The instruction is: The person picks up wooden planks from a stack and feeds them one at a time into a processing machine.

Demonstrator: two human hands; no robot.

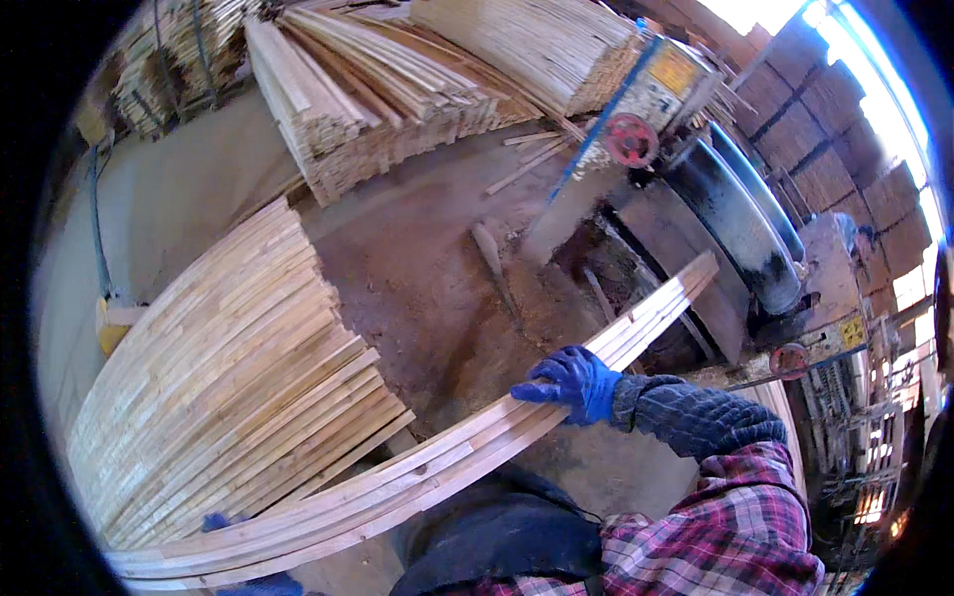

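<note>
A bundle of several long, pale wooden strips (437, 462) runs from the lower left up to the right in front of me. My right hand (574, 383), in a blue glove, is closed over its upper part. At the lower left my left hand (263, 586), gloved in blue too, grips the bundle's near end; parts of the glove show on both sides of the wood, the rest is hidden behind it. The far end of the strips reaches over the metal bed of a machine (730, 228) with a dark curved hood and red handwheels.
A large stack of wooden strips (229, 377) lies to the left. More piled timber (368, 109) stands at the back, beside the machine's upright with its red handwheel (632, 140). Loose sticks (527, 164) and a wood piece (494, 263) lie on the dusty floor (397, 268).
</note>
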